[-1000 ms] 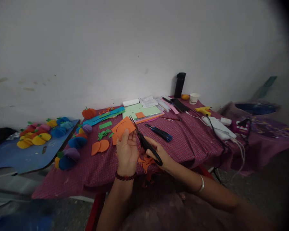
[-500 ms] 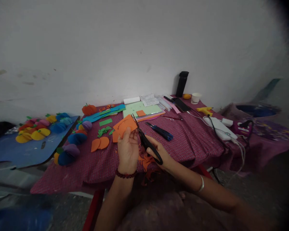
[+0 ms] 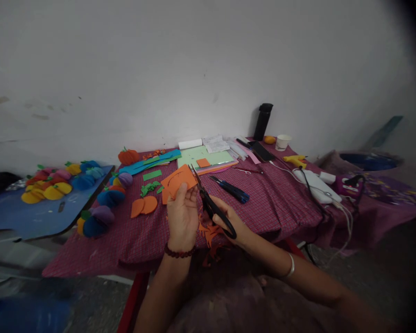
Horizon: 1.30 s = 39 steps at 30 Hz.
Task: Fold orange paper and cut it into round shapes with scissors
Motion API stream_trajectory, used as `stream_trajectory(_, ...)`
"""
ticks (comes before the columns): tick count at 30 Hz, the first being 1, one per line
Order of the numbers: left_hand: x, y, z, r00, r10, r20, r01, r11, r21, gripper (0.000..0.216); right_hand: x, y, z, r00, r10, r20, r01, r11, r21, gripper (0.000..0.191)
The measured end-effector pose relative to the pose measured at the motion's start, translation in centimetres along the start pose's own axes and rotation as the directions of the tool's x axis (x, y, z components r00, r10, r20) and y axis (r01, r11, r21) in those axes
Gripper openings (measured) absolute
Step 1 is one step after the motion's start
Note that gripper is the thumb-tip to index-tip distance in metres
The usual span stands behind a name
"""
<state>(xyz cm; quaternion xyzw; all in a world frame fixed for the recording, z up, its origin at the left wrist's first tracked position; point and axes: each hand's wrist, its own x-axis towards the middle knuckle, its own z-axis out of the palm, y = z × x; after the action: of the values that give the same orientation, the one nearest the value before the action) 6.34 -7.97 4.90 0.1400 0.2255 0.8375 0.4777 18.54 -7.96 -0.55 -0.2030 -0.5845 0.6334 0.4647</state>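
Note:
My left hand is closed on an orange foam sheet and holds it up above the table's front edge. A curved cut line shows in the sheet. My right hand grips black scissors, whose blades point up and left into the sheet's right edge. Orange offcuts lie under my hands on the maroon checked tablecloth. Two orange cut-out ovals lie to the left of my left hand.
Foam pumpkins in several colours sit on the table's left and on a blue board. Coloured foam sheets, a blue-handled tool, a yellow glue gun, a white power strip, a black flask and a paper cup stand behind.
The scissors and the orange sheet have shifted slightly right and up in view. Both hands keep their hold.

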Motion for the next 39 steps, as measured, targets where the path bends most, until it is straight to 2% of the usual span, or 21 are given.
stream_trajectory(12, -0.1, 0.0, 0.0, 0.999, 0.016, 0.029, -0.016, 1.0, 0.01, 0.012, -0.2, 0.0, 0.2, 1.0, 0.015, 0.001, -0.015, 1.0, -0.017, 0.07)
stream_trajectory(23, -0.7, 0.8, 0.2, 0.998, 0.002, 0.064, -0.001, 1.0, -0.006, 0.012, -0.5, -0.1, 0.5, 0.998, -0.036, 0.046, 0.036, 0.999, 0.004, 0.067)
stream_trajectory(30, -0.6, 1.3, -0.1, 0.995, 0.026, 0.094, -0.028, 0.999, 0.018, 0.012, -0.8, 1.1, 0.3, 0.999, 0.0, 0.044, -0.003, 0.997, 0.081, 0.069)
stream_trajectory(35, -0.3, 1.2, -0.4, 0.996, 0.029, 0.089, -0.032, 0.999, 0.032, 0.012, -0.9, 1.2, 0.3, 0.999, 0.038, 0.031, -0.04, 0.998, 0.049, 0.065)
stream_trajectory(39, 0.0, 1.4, -0.7, 0.996, 0.019, 0.09, -0.022, 0.999, 0.037, 0.015, -0.9, 0.7, 0.1, 0.996, 0.063, 0.065, -0.066, 0.996, 0.055, 0.063)
